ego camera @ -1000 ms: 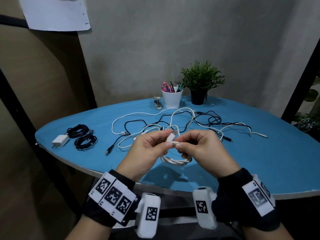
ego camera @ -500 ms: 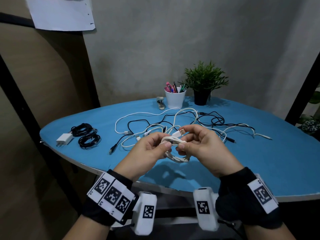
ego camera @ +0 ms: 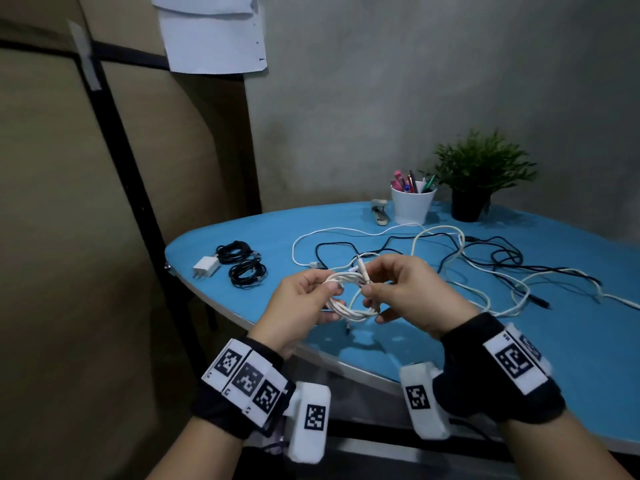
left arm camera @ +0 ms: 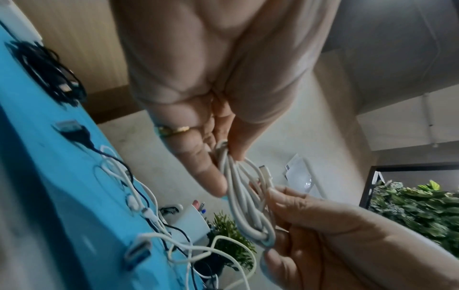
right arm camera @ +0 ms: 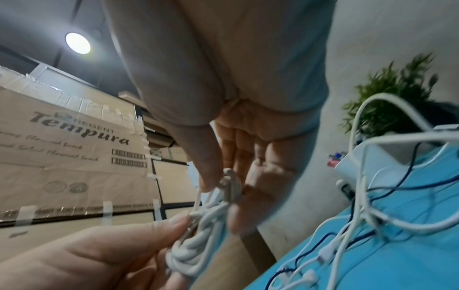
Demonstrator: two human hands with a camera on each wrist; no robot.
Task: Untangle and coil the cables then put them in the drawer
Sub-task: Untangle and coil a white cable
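Note:
A coiled white cable [ego camera: 349,299] [left arm camera: 244,202] [right arm camera: 198,245] hangs between both hands above the table's near left edge. My left hand [ego camera: 311,303] pinches the left side of the coil. My right hand [ego camera: 384,289] pinches the right side, with the cable's plug end [ego camera: 363,270] sticking up by its fingers. A tangle of white and black cables [ego camera: 450,258] lies spread over the blue table [ego camera: 571,341] behind my hands. Two coiled black cables [ego camera: 242,263] and a white charger [ego camera: 206,266] lie at the table's left end. No drawer is in view.
A white cup of pens [ego camera: 412,202], a small stapler [ego camera: 380,212] and a potted plant [ego camera: 478,178] stand at the back of the table. A brown panel with a black frame [ego camera: 121,150] stands close on the left.
The view has swung left and the hands have shifted toward the table's left edge. The coil has been turned, and the plug end now stands up at the right fingers.

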